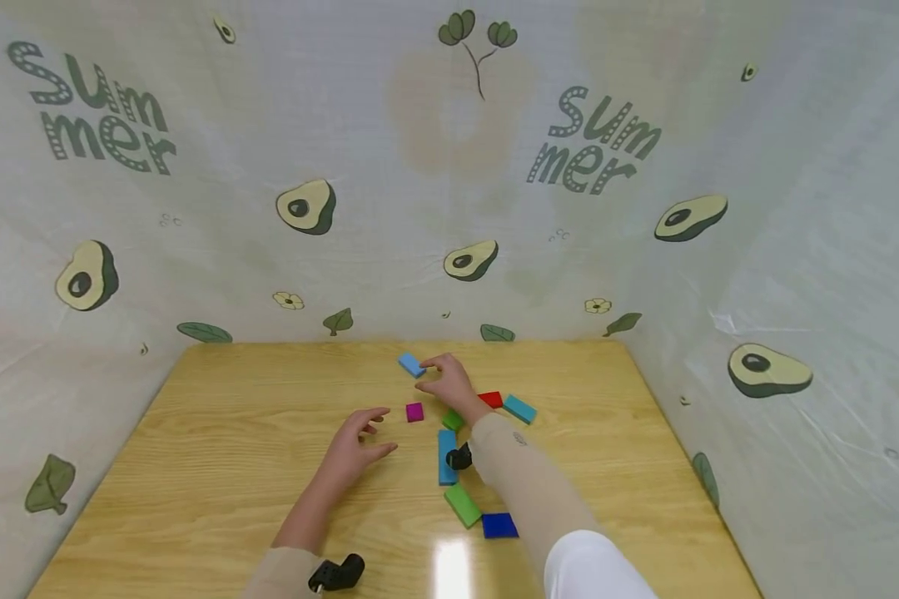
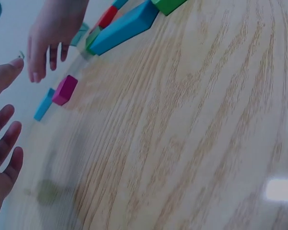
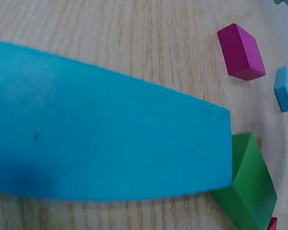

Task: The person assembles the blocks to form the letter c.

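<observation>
Right hand (image 1: 453, 388): fingers apart by the light-blue block (image 1: 410, 363) toward the table's (image 1: 232, 424) far edge — contact unclear. Left hand (image 1: 350, 449): fingers apart, empty. Other blocks (image 1: 462, 506) lie spread — little seems done, most left.

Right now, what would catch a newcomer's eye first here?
Probably the right hand, close to a light blue block near the far edge of the wooden table, and the left hand, to the left of a small magenta block. Behind them stands out a pale sheet printed with avocados. In the right wrist view, a long blue block dominates the left side.
</observation>
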`<state>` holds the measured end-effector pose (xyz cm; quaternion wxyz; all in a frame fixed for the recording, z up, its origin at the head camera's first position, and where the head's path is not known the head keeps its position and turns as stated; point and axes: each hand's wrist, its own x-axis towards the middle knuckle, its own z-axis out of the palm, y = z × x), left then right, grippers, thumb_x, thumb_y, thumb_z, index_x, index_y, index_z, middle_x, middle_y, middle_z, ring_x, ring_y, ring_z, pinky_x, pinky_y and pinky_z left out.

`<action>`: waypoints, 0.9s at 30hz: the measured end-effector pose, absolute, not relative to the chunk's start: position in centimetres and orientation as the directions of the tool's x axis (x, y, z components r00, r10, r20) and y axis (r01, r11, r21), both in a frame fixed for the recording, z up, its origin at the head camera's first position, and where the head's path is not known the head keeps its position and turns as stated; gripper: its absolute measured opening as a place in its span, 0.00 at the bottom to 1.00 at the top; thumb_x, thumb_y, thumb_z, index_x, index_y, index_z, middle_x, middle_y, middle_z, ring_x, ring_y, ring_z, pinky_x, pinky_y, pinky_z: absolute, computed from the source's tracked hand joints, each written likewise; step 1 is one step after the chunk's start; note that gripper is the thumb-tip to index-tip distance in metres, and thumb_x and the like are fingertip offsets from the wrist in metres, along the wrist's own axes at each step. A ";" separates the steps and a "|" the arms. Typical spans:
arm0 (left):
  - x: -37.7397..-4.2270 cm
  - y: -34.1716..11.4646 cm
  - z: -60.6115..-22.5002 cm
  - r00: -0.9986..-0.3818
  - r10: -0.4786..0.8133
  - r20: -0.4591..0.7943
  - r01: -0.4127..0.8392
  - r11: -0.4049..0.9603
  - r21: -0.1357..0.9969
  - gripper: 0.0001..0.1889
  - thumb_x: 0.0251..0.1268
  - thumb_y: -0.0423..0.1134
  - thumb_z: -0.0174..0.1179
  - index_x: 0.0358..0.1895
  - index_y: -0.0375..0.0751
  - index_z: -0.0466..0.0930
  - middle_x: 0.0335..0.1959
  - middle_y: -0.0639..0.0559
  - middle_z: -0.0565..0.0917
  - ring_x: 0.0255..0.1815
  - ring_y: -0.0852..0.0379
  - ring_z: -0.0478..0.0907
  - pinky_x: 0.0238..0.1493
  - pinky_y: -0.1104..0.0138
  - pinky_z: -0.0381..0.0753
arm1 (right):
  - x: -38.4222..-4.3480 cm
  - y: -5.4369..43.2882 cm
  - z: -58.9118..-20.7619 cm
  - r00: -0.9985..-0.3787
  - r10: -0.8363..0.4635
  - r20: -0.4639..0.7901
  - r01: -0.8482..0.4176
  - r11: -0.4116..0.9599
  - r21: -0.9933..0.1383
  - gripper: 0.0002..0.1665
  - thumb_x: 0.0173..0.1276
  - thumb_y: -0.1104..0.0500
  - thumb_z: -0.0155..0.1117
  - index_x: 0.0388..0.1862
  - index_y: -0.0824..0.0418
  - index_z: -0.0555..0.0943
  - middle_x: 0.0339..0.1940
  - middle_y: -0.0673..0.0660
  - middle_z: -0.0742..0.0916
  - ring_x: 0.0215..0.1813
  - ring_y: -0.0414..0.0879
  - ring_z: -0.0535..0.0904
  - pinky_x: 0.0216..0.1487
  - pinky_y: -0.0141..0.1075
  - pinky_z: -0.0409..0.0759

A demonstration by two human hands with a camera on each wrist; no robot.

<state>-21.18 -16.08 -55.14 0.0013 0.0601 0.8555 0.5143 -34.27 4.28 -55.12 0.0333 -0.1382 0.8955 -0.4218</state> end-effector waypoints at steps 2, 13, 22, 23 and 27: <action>-21.1 -16.5 -55.2 -0.994 0.097 0.058 0.096 0.458 0.884 0.30 0.56 0.33 0.72 0.64 0.41 0.75 0.55 0.41 0.76 0.49 0.44 0.73 0.51 0.47 0.73 | -34.4 4.0 -55.3 -0.961 -0.271 0.048 -0.212 0.616 -0.759 0.24 0.60 0.56 0.74 0.55 0.61 0.83 0.56 0.58 0.78 0.58 0.55 0.72 0.59 0.47 0.72; -20.3 -17.7 -54.7 -0.996 0.066 0.055 0.078 0.434 0.897 0.30 0.56 0.32 0.71 0.64 0.39 0.74 0.55 0.38 0.75 0.49 0.41 0.73 0.51 0.47 0.71 | -35.5 2.4 -56.0 -0.960 -0.281 0.002 -0.199 0.675 -0.710 0.21 0.61 0.56 0.73 0.53 0.60 0.84 0.58 0.59 0.76 0.60 0.55 0.71 0.61 0.46 0.70; -20.0 -18.5 -54.9 -0.997 0.052 0.054 0.071 0.436 0.897 0.30 0.56 0.32 0.71 0.64 0.38 0.74 0.54 0.39 0.76 0.48 0.41 0.72 0.50 0.47 0.71 | -36.0 2.0 -56.6 -0.961 -0.274 0.035 -0.218 0.677 -0.703 0.15 0.58 0.59 0.73 0.46 0.57 0.87 0.49 0.58 0.79 0.53 0.54 0.74 0.54 0.44 0.73; -20.1 -18.6 -54.9 -0.997 0.053 0.057 0.074 0.437 0.896 0.30 0.56 0.32 0.71 0.64 0.38 0.74 0.54 0.39 0.76 0.48 0.41 0.72 0.50 0.48 0.71 | -36.0 2.0 -56.6 -0.963 -0.267 0.039 -0.217 0.678 -0.702 0.14 0.58 0.60 0.73 0.45 0.57 0.87 0.48 0.57 0.79 0.52 0.53 0.74 0.53 0.43 0.73; -20.1 -18.6 -55.2 -0.996 0.058 0.068 0.087 0.436 0.896 0.30 0.56 0.33 0.71 0.64 0.38 0.74 0.53 0.39 0.76 0.47 0.41 0.72 0.48 0.50 0.72 | -36.2 1.8 -56.9 -0.969 -0.243 0.048 -0.206 0.682 -0.702 0.13 0.59 0.62 0.74 0.45 0.57 0.88 0.45 0.56 0.80 0.50 0.52 0.75 0.52 0.43 0.74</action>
